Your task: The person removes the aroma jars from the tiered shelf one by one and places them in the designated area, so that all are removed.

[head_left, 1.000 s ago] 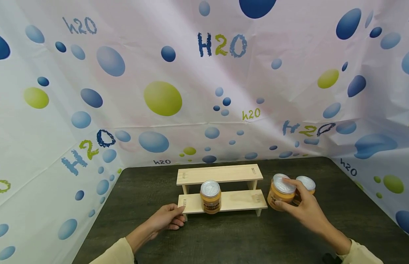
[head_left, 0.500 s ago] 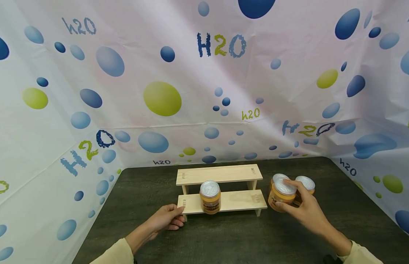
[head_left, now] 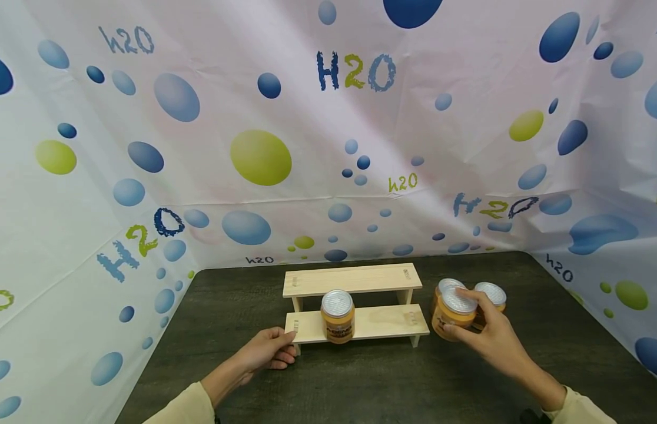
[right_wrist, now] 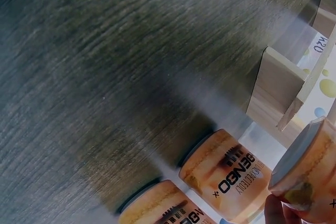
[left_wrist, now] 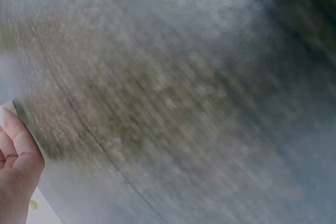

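Note:
My right hand (head_left: 490, 331) grips an orange can (head_left: 450, 321) with a silver lid, forefinger on top and thumb low on its side. In the right wrist view that can (right_wrist: 310, 177) is raised beside two matching cans, one nearer the middle (right_wrist: 226, 177) and one lower (right_wrist: 165, 205). My left hand (head_left: 272, 349) pinches the left end of a two-step wooden shelf (head_left: 387, 321), thumb over the lower board; the left wrist view shows only the hand (left_wrist: 18, 161) at its edge. A similar can (head_left: 339, 324) stands upright on the lower board, left of its middle.
Behind the held can stands another can (head_left: 449, 283), mostly hidden, with one more (head_left: 491, 291) to its right behind my fingers. The shelf's upper board (head_left: 355, 280) is at the back. Dark wood-grain table (head_left: 360, 388) surrounds them, bordered by a printed white sheet (head_left: 328, 118).
The can in my right hand has shifted slightly right and toward me, so the lid behind it shows more distinctly. My left hand has stayed at the shelf's end.

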`<action>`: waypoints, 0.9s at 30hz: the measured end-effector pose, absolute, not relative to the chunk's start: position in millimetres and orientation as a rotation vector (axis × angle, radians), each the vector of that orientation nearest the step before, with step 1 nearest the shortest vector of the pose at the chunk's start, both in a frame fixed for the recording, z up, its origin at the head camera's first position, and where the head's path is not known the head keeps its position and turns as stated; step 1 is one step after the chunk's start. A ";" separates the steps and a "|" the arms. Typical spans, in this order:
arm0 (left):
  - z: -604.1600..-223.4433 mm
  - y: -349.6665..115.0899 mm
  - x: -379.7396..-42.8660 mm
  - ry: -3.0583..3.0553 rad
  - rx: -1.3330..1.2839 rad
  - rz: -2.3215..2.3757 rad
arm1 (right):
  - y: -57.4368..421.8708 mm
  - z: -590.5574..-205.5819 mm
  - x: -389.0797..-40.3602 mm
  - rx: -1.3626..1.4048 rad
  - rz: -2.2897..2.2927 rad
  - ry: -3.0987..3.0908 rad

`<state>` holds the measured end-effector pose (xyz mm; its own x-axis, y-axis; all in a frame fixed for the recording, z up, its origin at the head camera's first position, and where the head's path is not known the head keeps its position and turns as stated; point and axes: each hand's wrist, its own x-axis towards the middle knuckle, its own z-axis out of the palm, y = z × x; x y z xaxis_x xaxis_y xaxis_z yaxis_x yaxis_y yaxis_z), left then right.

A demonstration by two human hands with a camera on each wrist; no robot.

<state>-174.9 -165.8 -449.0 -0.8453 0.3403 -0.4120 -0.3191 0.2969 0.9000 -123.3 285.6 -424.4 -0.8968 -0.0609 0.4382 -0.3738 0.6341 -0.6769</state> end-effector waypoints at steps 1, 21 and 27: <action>-449.0 -165.8 -174.8 2.028 0.020 1.591 | 285.7 -424.5 -123.2 0.343 1.147 -2.482; -449.2 -164.7 -175.5 2.036 0.006 1.584 | 288.4 -424.2 -121.6 0.296 1.096 -2.493; -449.1 -164.9 -175.7 2.029 0.019 1.591 | 288.5 -423.4 -120.0 0.290 1.115 -2.492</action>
